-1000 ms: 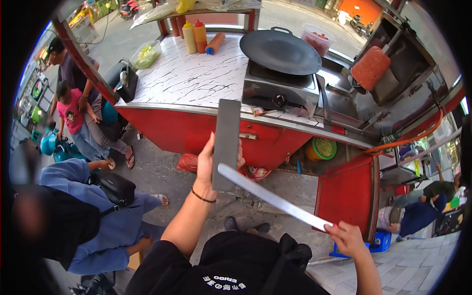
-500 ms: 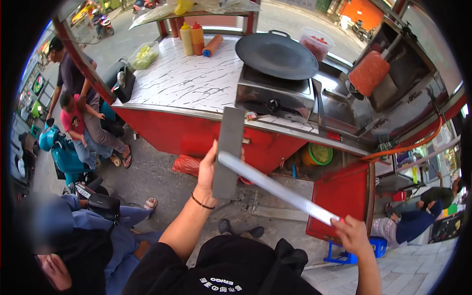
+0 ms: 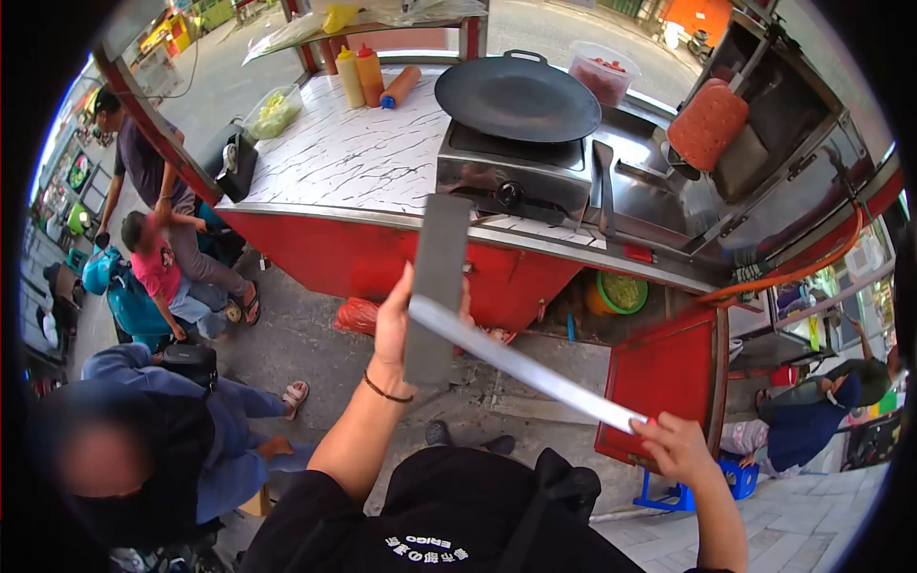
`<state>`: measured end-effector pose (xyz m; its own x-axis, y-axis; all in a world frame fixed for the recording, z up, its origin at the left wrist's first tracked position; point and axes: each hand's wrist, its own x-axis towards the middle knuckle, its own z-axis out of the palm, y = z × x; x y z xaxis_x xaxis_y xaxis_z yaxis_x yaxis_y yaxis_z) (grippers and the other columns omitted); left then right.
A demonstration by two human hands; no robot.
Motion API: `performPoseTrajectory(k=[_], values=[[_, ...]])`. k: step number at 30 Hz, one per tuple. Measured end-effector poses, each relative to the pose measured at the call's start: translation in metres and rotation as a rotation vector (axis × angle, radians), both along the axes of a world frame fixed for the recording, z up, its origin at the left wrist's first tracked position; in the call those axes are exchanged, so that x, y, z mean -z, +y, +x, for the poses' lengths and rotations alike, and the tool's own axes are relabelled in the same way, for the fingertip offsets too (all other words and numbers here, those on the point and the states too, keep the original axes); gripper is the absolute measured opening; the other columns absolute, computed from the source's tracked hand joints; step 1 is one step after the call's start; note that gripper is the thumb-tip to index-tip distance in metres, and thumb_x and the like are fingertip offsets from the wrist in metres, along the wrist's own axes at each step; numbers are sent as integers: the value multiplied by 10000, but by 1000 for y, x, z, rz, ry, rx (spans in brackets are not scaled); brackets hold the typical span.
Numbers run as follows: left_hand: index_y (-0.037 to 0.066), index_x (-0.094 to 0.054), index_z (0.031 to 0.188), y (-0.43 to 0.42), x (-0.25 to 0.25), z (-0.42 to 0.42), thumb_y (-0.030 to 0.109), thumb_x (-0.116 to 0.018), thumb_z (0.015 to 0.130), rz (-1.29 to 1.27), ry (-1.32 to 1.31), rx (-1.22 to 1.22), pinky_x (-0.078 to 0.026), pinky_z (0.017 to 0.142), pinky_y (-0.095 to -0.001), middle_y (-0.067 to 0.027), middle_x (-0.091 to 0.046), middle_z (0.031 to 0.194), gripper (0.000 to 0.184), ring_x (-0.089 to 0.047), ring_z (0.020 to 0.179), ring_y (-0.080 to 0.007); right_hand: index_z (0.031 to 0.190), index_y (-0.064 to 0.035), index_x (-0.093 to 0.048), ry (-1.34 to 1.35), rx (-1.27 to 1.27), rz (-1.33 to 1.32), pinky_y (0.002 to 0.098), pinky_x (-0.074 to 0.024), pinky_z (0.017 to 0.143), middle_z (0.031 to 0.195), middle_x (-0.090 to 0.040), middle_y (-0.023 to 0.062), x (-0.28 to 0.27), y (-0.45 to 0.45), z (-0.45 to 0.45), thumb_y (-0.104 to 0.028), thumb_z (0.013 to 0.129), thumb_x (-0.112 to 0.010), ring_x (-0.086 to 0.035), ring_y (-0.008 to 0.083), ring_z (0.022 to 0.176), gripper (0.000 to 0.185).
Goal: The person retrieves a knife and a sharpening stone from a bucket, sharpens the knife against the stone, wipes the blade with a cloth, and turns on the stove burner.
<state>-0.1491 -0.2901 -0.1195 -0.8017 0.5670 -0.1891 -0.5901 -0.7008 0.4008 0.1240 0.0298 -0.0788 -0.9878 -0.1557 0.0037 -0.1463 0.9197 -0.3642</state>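
Observation:
My left hand (image 3: 393,320), with a dark bracelet at its wrist, is wrapped round a long grey sharpening stone (image 3: 439,258) held nearly upright before the red cart. A long, slightly curved knife (image 3: 535,373) lies across the stone's lower part, its rounded tip near the stone's left edge. My right hand (image 3: 677,447) is closed on the knife's handle at the lower right; most of the handle is hidden by the fingers, with a bit of red showing.
Past the stone stands the cart's marbled counter (image 3: 334,153) with sauce bottles, a tub of greens and a black pan (image 3: 517,98) on a stove. A person in blue (image 3: 153,392) is close at the left. A blue stool (image 3: 667,494) stands at the right.
The knife and my right hand have shifted slightly left and up since half a second ago. The cart sits a little further left in view. The nearby person in blue has changed posture.

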Motion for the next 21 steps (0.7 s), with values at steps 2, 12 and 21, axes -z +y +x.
performPoseTrajectory(k=[2,12,21], values=[[-35,-585,1134,-13,18,-23,473,-307,1082,122,201,-26,-451,568,-319,-136,-593,904,581,-488,638,-200,1238,-231,-711,-25,-46,18,385,-424,501,708,-465,52,-5,11,6,-141,833,-721,-516,247,564,415],[-37,-577,1155,19,7,9,450,-318,1082,148,241,-85,-437,549,-315,-150,-608,1003,556,-504,714,-213,1246,-234,-713,-39,-115,13,389,-428,515,707,-460,73,-4,56,11,-157,801,-754,-516,260,566,453],[-1,-584,1171,49,-1,49,458,-309,1086,111,60,-100,-458,594,-343,-143,-613,1049,542,-508,740,-222,1228,-201,-721,19,-114,-31,383,-415,522,706,-464,76,9,84,6,-139,818,-746,-511,260,562,416]])
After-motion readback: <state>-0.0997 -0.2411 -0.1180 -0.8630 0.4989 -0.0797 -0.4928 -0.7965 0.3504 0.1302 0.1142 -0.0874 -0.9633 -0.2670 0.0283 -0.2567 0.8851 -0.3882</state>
